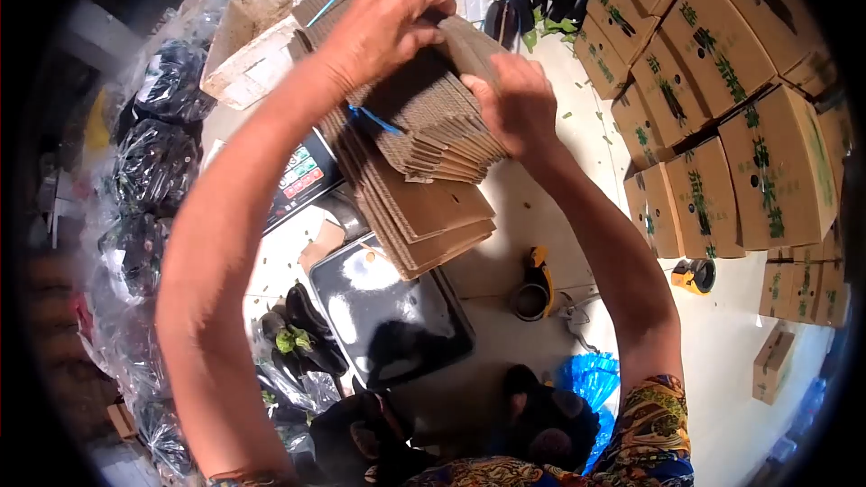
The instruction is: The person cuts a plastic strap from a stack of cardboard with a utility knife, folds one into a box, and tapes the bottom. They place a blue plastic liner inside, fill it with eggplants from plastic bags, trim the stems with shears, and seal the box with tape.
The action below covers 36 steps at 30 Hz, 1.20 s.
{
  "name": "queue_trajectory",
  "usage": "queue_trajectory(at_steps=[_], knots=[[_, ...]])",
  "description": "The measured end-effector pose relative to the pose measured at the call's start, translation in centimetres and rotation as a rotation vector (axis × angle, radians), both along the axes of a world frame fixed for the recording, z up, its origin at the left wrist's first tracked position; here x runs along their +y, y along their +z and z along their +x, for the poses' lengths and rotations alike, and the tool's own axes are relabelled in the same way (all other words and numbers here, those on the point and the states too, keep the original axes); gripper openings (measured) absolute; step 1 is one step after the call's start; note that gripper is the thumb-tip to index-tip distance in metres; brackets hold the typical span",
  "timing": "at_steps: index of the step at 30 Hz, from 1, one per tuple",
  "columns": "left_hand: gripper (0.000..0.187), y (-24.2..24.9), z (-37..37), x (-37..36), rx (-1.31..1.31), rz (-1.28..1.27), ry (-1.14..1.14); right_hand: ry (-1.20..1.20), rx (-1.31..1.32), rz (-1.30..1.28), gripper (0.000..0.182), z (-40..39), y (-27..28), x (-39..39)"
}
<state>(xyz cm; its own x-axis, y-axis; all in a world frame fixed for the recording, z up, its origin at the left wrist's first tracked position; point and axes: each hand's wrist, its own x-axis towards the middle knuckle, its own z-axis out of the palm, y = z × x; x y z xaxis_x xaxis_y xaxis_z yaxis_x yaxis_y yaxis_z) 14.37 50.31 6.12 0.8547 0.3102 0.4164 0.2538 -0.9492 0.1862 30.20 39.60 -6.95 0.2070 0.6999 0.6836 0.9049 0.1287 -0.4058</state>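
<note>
A thick stack of flattened cardboard [424, 108] lies tilted at the upper middle, with blue strings round part of it. My left hand [388, 32] is at its upper side, fingers curled over the cardboard. On the right edge of the stack, my right hand [514, 104] has its fingers closed on the cardboard. Several loose flat sheets [437, 207] stick out below the bundle. Beneath the stack are a shiny dark scale tray [388, 307] and a scale display with buttons [302, 171], partly hidden by my left arm.
Printed cardboard boxes [713, 54] are piled on the right. Bagged eggplants [158, 162] line the left; loose eggplants [302, 334] lie beside the tray. White foam boxes [248, 72] stand behind. Tape dispensers [532, 293] and a blue plastic bag [591, 379] rest on the floor.
</note>
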Motion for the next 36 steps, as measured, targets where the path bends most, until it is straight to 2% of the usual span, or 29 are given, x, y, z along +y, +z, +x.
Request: queue_trajectory(at_steps=[2,5,7,8,10,13,16,17,20,22,24,26,30,34,35,36], knots=[[0.028,-2.8,-0.4,-2.0,-0.264,0.102,0.132,-0.048,-0.050,0.071,0.025,-0.8,0.2,0.4],[0.036,-5.3,-0.2,-6.0,-0.475,0.088,0.236,0.004,-0.120,0.215,0.022,-0.5,0.7,0.4],[0.038,-6.4,0.0,-7.3,-0.610,0.056,0.298,0.019,-0.039,0.176,0.022,-0.7,0.2,0.8],[0.040,-7.4,0.0,-8.0,-0.602,-0.011,0.339,0.026,0.004,0.154,0.023,-0.8,-0.2,0.9],[0.049,-9.8,-0.3,-9.3,-0.323,-0.118,0.364,0.063,0.001,0.139,0.022,-0.5,0.4,0.6],[0.046,-11.6,0.5,-9.3,-0.294,-0.034,0.322,0.101,0.005,0.108,0.017,0.2,1.0,0.7],[0.042,-11.8,1.5,-7.3,-0.152,0.039,0.424,0.094,-0.047,0.056,0.015,0.5,1.2,0.3],[0.036,-12.0,1.5,-7.1,-0.072,0.124,0.447,0.081,-0.137,0.070,0.012,0.5,1.2,-0.2],[0.031,-9.8,-0.1,-5.6,-0.052,0.136,0.467,-0.021,-0.126,-0.128,0.010,1.5,0.4,-3.9],[0.026,-7.4,-2.4,-3.8,-0.052,0.038,0.407,0.046,-0.084,-0.056,0.011,1.9,0.1,-7.4],[0.027,-7.4,-3.8,-3.7,-0.037,0.040,0.342,0.050,-0.023,-0.021,0.013,1.0,-0.3,-9.0],[0.029,-8.4,-4.2,-4.3,-0.125,0.005,0.369,-0.010,0.045,-0.043,0.015,-0.4,-0.7,-9.4],[0.030,-8.7,-3.5,-4.5,-0.215,-0.038,0.386,0.028,-0.033,0.023,0.013,0.7,-0.1,-9.3],[0.046,-8.5,-2.2,-8.5,-0.429,0.060,0.428,-0.012,0.008,0.018,0.013,-0.1,-0.9,-9.4],[0.056,-8.2,-2.2,-9.4,-0.396,0.064,0.385,-0.006,0.002,0.000,0.014,-0.3,-1.0,-9.4],[0.054,-7.4,-1.8,-9.7,-0.363,0.113,0.292,0.000,-0.003,-0.019,0.014,-0.4,-1.1,-9.5]])
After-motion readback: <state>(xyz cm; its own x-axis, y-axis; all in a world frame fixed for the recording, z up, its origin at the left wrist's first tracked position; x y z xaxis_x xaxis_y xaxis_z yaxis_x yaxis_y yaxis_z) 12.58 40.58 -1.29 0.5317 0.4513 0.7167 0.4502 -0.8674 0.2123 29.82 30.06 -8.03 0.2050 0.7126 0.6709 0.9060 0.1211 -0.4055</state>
